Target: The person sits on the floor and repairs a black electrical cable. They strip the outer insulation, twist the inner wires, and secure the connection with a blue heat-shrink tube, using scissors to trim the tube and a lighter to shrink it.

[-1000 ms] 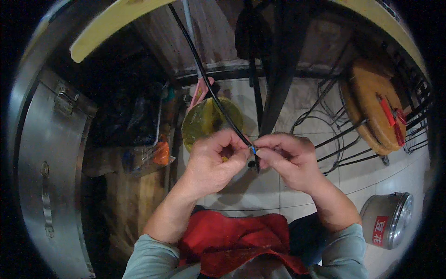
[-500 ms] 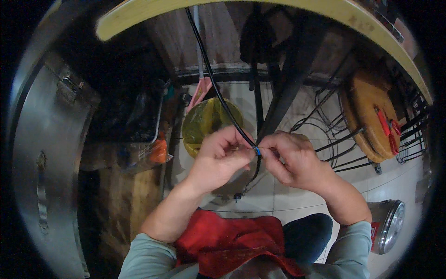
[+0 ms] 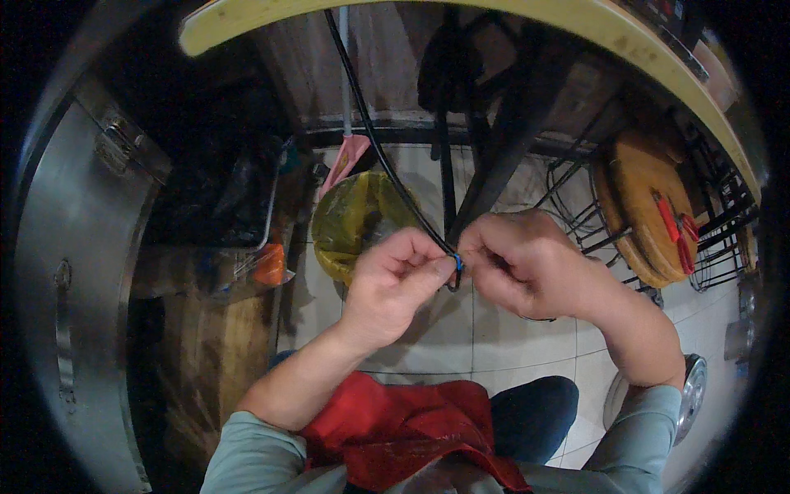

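A black cable [image 3: 373,136] runs down from the yellow edge above to my fingers. My left hand [image 3: 380,292] is closed in a pinch on it, where a small bright blue band or wire [image 3: 457,262] shows at the fingertips. Right beside that spot, my right hand [image 3: 527,262] is closed with its fingers curled and thumb pressed in. What it holds is hidden by the fingers. A short dark bend of cable hangs just below the fingertips, and a thin dark piece peeks out under the right hand.
Under the hands stands a bin lined with a yellow bag [image 3: 333,222], beside a pink dustpan [image 3: 350,156]. Red-handled scissors [image 3: 679,230] lie on a brown stool seat [image 3: 629,198] at right. A metal cabinet [image 3: 90,288] stands left; a yellow table edge [image 3: 527,10] curves overhead.
My right hand has turned and shifted slightly up, its forearm swinging right. The cable end with a small dark tip, hanging below the hands before, no longer shows there. The view has shifted slightly.
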Action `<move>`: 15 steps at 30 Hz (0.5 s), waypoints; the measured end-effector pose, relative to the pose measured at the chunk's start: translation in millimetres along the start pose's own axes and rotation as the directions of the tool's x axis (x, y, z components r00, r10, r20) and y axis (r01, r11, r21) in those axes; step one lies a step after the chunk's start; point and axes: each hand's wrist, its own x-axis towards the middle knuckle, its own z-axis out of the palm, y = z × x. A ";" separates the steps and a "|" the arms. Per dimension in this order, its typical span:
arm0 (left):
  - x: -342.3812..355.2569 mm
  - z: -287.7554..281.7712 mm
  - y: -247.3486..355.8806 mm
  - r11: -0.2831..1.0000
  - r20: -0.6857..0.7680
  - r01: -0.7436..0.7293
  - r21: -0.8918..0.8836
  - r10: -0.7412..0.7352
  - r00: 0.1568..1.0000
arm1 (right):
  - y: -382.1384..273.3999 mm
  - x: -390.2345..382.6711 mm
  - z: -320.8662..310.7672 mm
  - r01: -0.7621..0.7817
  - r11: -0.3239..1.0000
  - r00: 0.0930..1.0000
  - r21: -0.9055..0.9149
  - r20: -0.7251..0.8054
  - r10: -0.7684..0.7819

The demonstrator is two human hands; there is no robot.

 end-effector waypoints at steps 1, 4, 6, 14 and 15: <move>1.1 1.2 -0.3 0.996 -0.011 0.028 -0.081 -0.029 1.000 | 2.4 1.0 1.3 0.006 0.999 1.000 0.046 -0.003 -0.006; 1.4 -0.2 17.2 0.888 0.155 0.303 -0.347 -0.264 0.952 | 8.7 3.5 0.3 0.046 0.997 0.999 0.069 0.019 -0.047; 2.6 -6.6 16.1 0.890 0.182 0.331 -0.312 -0.286 0.941 | 10.3 4.8 -1.7 0.050 0.995 0.996 0.085 0.072 -0.056; -0.4 -12.6 26.7 0.906 0.129 0.299 -0.300 -0.272 0.953 | 6.1 -5.7 9.6 0.069 0.997 0.981 0.047 -0.183 -0.060; -0.9 -12.2 27.7 0.903 0.130 0.302 -0.306 -0.274 0.953 | 8.1 -7.1 13.8 0.129 0.990 0.965 -0.051 -0.224 -0.138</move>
